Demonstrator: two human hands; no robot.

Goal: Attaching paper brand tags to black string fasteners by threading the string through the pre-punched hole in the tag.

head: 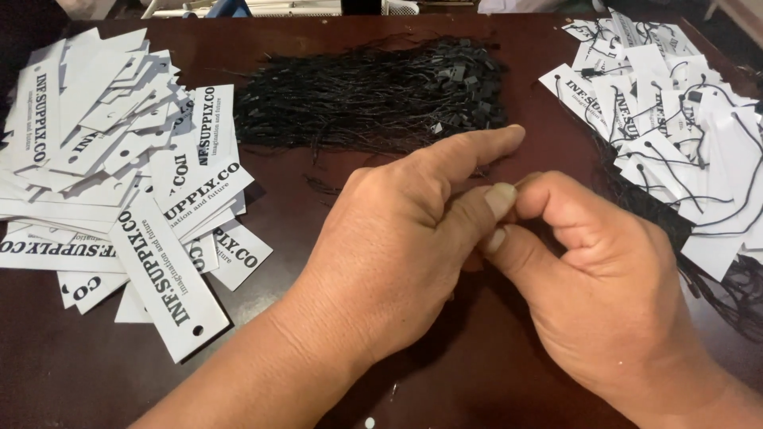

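My left hand (397, 246) and my right hand (604, 286) meet at the middle of a dark brown table (95, 373). Their thumbs and fingertips are pinched together around something small that the fingers hide; it may be a thin black string. The left forefinger points out toward a bundle of black strings with small plastic ends (373, 95) lying just beyond the hands. A pile of white card tags with black print (119, 175) lies to the left of my left hand. To the right of my right hand lies a heap of white tags with black strings through them (675, 119).
A single long white tag (163, 278) lies nearest the left forearm, with a punched hole at its lower end. Loose black strings (731, 294) spill off the right heap toward the table's right edge. Pale objects stand past the far table edge.
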